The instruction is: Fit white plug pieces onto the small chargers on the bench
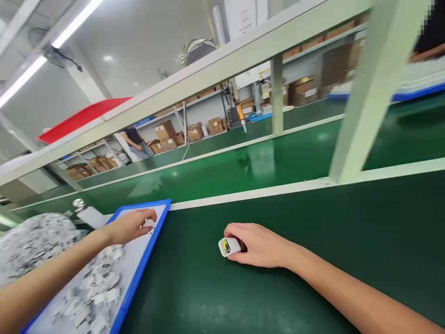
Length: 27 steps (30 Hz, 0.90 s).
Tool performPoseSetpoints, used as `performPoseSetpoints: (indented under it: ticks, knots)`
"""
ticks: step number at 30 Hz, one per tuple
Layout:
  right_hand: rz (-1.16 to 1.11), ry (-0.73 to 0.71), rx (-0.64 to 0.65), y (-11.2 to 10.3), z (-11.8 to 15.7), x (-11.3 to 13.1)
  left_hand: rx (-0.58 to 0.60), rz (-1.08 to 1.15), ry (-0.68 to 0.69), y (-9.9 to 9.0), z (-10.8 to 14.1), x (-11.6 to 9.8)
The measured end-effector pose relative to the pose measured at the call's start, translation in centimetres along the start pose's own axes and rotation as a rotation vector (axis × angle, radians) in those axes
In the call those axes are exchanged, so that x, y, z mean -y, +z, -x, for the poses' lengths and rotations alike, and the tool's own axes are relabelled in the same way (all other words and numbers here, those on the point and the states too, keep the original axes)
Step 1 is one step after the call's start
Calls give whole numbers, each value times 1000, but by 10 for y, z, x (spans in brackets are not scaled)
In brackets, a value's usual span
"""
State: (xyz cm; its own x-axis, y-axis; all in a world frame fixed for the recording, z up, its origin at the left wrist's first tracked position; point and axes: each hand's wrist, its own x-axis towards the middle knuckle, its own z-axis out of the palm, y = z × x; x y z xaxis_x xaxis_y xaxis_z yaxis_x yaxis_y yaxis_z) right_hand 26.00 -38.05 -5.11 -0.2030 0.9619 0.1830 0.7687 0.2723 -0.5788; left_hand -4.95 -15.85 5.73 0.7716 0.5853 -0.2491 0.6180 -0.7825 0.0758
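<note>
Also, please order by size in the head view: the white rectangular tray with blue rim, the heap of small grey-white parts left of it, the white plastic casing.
1. Tray
2. Heap, partly outside the picture
3. Casing, clearly smallest

Bare hands (260, 245), slim bare forearms (330, 277)

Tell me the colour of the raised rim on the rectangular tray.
Blue rim; it shows best in the head view.
</note>
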Motion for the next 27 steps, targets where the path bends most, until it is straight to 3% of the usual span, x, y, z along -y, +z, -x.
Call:
performPoseSetpoints:
  ticks: [2, 4, 7, 10, 13, 15, 20, 27]
  knots:
    - [-41, 38, -24, -8, 2, -9, -108, 177, 113, -1, -18, -42]
    - [-50, 50, -33, -15, 5, -20, -262, 500, 236, 12, -40, -92]
    - [-66, 72, -80, -22, 12, -36, -477, 960, 345, 48, -75, -165]
    - [-85, 131, -217, -26, 19, -48, -623, 1154, 317, 84, -105, -208]
    - [-111, 144, -403, -26, 22, -54, -730, 1251, 251, 109, -125, -220]
    - [-121, 107, -501, -23, 21, -55, -732, 1326, 223, 120, -133, -219]
    - [-133, -3, -603, -15, 15, -54, -556, 1471, 283, 133, -137, -217]
    - [-150, 72, -739, -21, 13, -57, -299, 1368, 398, 136, -134, -216]
